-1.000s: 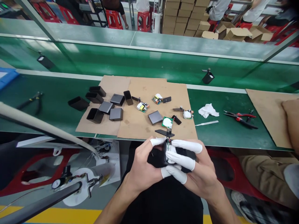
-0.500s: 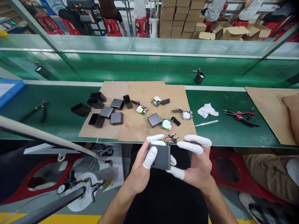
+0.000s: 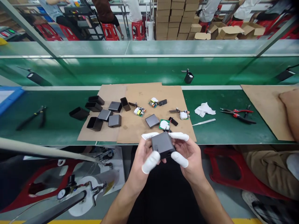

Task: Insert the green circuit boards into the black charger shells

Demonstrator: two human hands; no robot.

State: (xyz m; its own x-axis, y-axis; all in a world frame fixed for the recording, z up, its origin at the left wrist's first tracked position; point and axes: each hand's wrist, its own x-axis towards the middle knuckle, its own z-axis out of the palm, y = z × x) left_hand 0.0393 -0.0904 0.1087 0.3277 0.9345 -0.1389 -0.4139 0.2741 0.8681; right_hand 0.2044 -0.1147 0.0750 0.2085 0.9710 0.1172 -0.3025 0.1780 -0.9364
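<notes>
Both my hands grip a dark grey charger housing (image 3: 163,144) just below the table's front edge. My left hand (image 3: 145,154) clasps its left side, white cots on thumb and forefinger. My right hand (image 3: 187,152) pinches its right side with cotted fingers. On the cardboard sheet (image 3: 140,127) lie another grey housing (image 3: 152,120), a green circuit board with a white part (image 3: 164,124) and several more small boards (image 3: 139,111). Empty dark shells (image 3: 94,123) lie to the left.
Red-handled pliers (image 3: 237,113), a white cloth (image 3: 204,109) and a metal strip (image 3: 203,122) lie on the green belt to the right. Black pliers (image 3: 35,116) lie at left. A co-worker's leg (image 3: 268,165) is at right. A red stool (image 3: 221,168) stands below.
My hands have risen toward the table edge. The housing has turned from dark end-on to broad grey face up. The plug pins and wires seen half a second ago are hidden.
</notes>
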